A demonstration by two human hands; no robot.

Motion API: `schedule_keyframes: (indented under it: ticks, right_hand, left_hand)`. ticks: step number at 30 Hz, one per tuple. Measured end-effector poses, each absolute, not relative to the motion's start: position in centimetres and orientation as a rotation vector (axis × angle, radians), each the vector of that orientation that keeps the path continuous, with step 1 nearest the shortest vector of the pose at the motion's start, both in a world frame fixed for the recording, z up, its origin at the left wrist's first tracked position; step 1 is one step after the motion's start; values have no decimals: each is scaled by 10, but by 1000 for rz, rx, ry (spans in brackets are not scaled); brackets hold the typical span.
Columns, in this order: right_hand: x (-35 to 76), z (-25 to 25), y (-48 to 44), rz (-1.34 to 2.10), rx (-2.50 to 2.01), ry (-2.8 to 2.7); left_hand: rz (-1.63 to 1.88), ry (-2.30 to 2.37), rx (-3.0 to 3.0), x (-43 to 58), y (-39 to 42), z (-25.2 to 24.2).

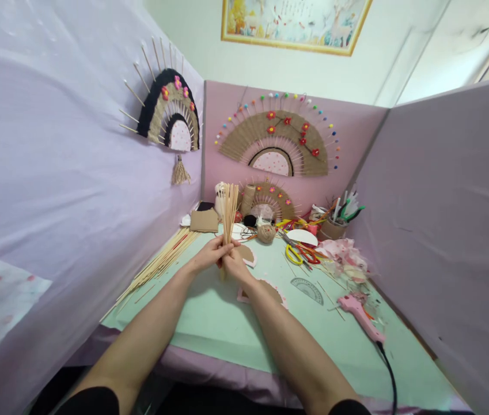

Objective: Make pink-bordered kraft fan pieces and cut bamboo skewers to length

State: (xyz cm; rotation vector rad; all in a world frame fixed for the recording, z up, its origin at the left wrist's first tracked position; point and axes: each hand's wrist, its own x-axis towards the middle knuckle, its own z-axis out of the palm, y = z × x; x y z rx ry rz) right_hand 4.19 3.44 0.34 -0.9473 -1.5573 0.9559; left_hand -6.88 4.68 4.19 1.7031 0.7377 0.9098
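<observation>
Both my hands meet above the green mat [209, 323] and grip one bundle of thin wooden sticks [229, 207], held upright with its top fanning out. My left hand [209, 253] wraps the bundle from the left, fingers curled. My right hand [234, 264] closes round its lower end from the right. Just beneath my right wrist lies a half-round cardboard piece with pink edging [265, 291]. A smaller similar piece [246, 253] sits behind my hands.
A long heap of loose sticks [162, 262] runs along the left wall. A pink glue gun [359, 314] with black cord lies at right, a protractor [307, 288] near it. Scissors [298, 253], a twine ball [265, 233], a tool cup [333, 227] and finished fans crowd the back.
</observation>
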Motion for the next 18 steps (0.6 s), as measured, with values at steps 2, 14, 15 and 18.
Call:
schedule_keyframes:
  ticks: [2, 14, 15, 18]
  right_hand:
    - [43, 3, 34, 947, -988, -1574]
    - [90, 8, 16, 624, -1154, -1703]
    - [92, 12, 16, 655, -1153, -1654]
    - [90, 24, 20, 710, -1101, -1577]
  left_hand:
    - [898, 740, 1678, -69, 48, 42]
    - [1332, 713, 1551, -48, 52, 20]
    - [1321, 707, 1545, -45, 52, 15]
    - [1259, 710, 1516, -36, 54, 0]
